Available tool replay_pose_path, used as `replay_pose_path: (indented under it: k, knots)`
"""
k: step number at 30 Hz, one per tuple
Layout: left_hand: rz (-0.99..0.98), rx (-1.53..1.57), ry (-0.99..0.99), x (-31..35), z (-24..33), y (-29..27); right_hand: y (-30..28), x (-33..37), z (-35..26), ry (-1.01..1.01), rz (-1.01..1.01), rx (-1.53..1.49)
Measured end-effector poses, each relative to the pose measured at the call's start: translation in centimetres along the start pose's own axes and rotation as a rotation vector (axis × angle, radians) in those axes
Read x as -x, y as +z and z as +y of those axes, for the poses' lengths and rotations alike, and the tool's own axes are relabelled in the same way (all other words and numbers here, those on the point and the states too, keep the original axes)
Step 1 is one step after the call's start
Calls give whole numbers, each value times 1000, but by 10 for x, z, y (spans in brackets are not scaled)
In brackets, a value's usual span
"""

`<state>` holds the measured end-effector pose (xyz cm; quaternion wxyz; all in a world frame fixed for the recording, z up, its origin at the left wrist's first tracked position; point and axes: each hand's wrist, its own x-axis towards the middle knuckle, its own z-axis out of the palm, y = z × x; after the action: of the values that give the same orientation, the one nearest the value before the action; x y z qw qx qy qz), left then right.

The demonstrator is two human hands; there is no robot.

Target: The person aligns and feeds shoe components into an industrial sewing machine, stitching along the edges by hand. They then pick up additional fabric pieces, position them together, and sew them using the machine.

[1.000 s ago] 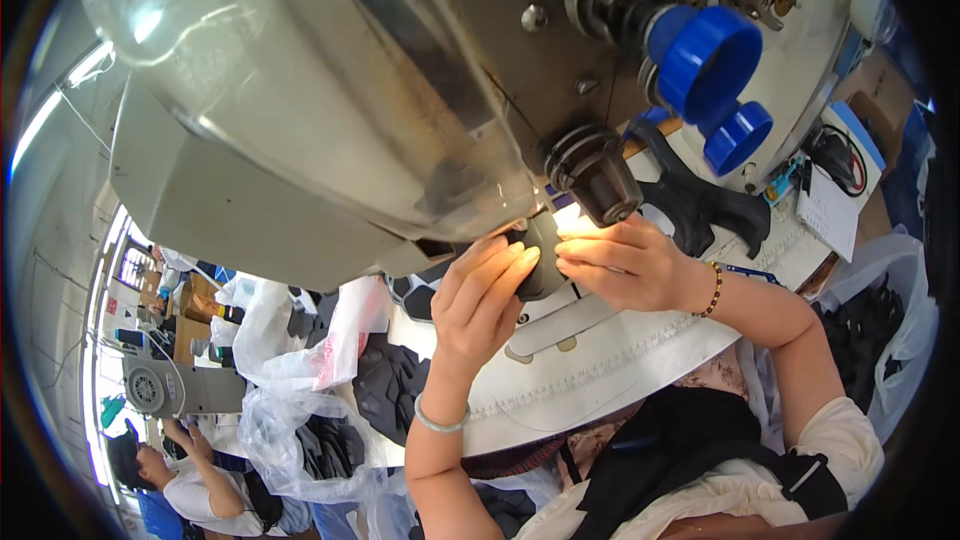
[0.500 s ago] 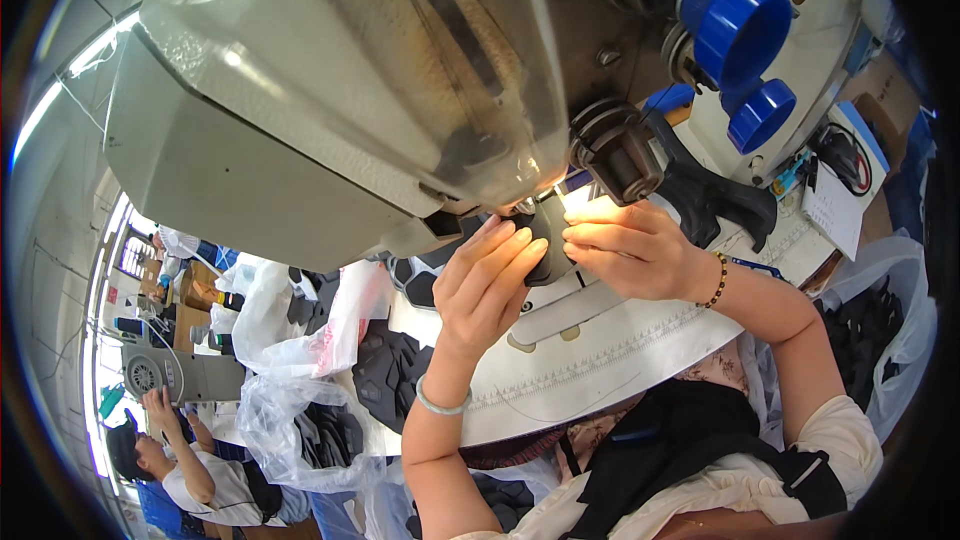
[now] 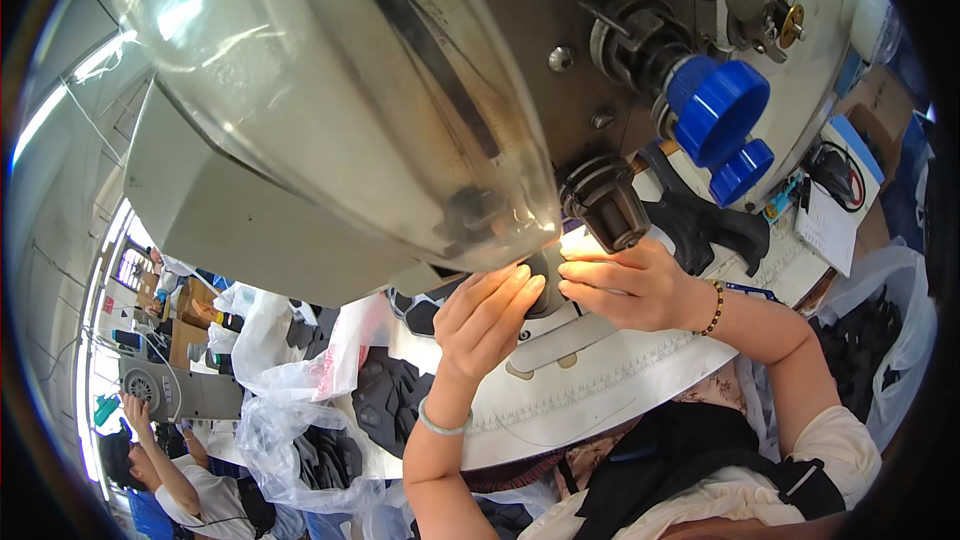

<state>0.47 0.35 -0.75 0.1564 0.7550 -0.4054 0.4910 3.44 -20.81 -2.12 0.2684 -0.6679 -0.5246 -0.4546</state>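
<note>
At the head of an industrial sewing machine (image 3: 240, 210), a small dark grey piece (image 3: 546, 292) lies on the machine bed between my hands. My left hand (image 3: 485, 320) has its fingers pressed together on the left edge of this piece. From the other side, my right hand (image 3: 635, 285) closes in a pinch at the piece's right edge, under the bright work lamp. The machine's clear cover and a dark round fitting (image 3: 608, 210) hide the needle area and part of my right fingertips.
Blue tension knobs (image 3: 720, 115) jut out above right. A black curved holder (image 3: 700, 215) stands beyond my right hand. Left lie a stack of dark cut pieces (image 3: 392, 390) and plastic bags (image 3: 290, 440). A notepad (image 3: 828, 220) lies far right. Another person (image 3: 200, 490) works at far left.
My view has tilted, so the machine head and hands sit lower in the picture. Both hands stay at the dark grey piece, with fingers nearly unchanged.
</note>
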Motion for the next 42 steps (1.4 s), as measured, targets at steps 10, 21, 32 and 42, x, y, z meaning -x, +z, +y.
replay_pose_path:
  k: [10, 21, 32, 42]
  knots:
    - [12, -15, 15, -1, -4, 1, 1, -2, 0, 54, 4, -7]
    - [-274, 58, -142, -11, -7, -24, 9, -1, 3, 46, -7, 13]
    - [-313, 135, -236, -8, -8, -29, 8, -2, -1, 62, -24, 31]
    - [-307, 144, -273, -7, -10, -28, 10, -2, -3, 136, -32, -1]
